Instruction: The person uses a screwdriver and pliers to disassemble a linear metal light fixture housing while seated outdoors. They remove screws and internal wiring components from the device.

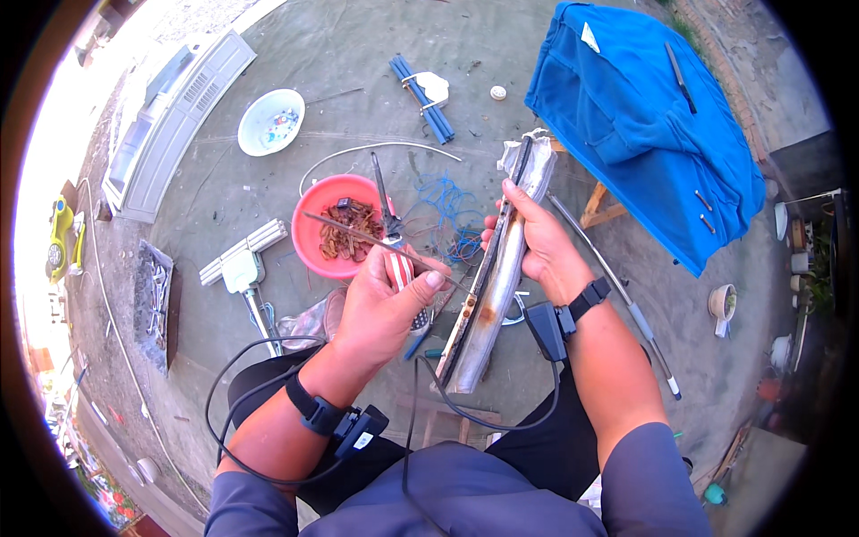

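My left hand (380, 300) is closed around a tool with a red-and-white striped handle (400, 273) and a long dark shaft pointing away from me. A thin brown rod (353, 230) also crosses that hand, its near end reaching to the metal piece on the right. My right hand (541, 237) grips a long silver metal channel (497, 300) from its right side, thumb on top. The channel is tilted, with a dark strip along its left edge and brown burnt-looking spots. Just beyond my left hand is a pink bowl (307, 234) of brown scraps.
A white bowl (271, 123) and a bundle of blue tubes (423, 98) lie farther off. Blue cloth (626, 107) covers a wooden-legged stand at right, beside a metal pole (617, 295). Tangled blue wire (445, 199) is in the middle. Black cables (219, 394) hang from both wrists.
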The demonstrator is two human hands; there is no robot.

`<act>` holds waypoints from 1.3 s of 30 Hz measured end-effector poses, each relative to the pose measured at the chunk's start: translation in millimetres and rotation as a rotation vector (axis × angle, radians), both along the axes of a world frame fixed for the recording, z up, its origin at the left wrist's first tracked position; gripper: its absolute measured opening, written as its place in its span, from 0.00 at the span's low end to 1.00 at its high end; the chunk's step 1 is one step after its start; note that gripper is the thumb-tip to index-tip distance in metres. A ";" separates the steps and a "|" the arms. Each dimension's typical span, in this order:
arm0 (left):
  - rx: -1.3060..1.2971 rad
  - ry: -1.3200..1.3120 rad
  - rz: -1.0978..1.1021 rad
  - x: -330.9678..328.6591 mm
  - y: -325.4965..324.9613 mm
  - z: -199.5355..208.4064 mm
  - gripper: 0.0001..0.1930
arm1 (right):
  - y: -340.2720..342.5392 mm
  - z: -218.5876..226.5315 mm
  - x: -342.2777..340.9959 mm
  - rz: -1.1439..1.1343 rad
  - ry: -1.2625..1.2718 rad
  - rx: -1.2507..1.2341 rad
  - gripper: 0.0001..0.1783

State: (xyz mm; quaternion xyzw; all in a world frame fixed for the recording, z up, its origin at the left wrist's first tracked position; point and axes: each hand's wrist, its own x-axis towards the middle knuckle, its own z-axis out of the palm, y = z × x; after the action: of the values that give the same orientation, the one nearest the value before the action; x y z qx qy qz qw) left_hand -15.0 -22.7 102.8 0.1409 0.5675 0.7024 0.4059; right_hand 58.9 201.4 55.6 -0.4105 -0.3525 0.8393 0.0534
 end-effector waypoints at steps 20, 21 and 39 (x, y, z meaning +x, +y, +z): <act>0.058 0.093 0.243 -34.6 29.7 6.9 0.09 | -40.8 4.3 11.1 0.224 0.212 -0.174 0.22; 0.076 0.121 0.248 -36.7 28.7 5.1 0.09 | -46.4 4.2 13.5 0.267 0.224 -0.258 0.22; -0.127 -0.214 0.211 -29.6 10.1 -8.7 0.10 | -31.9 3.0 25.5 0.257 0.310 -0.070 0.27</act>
State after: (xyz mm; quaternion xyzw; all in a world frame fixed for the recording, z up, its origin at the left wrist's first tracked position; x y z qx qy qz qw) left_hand -44.5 -12.6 94.1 -0.0211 0.5760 0.7149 0.3959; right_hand 84.4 169.5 58.6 -0.2296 -0.3600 0.9041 -0.0149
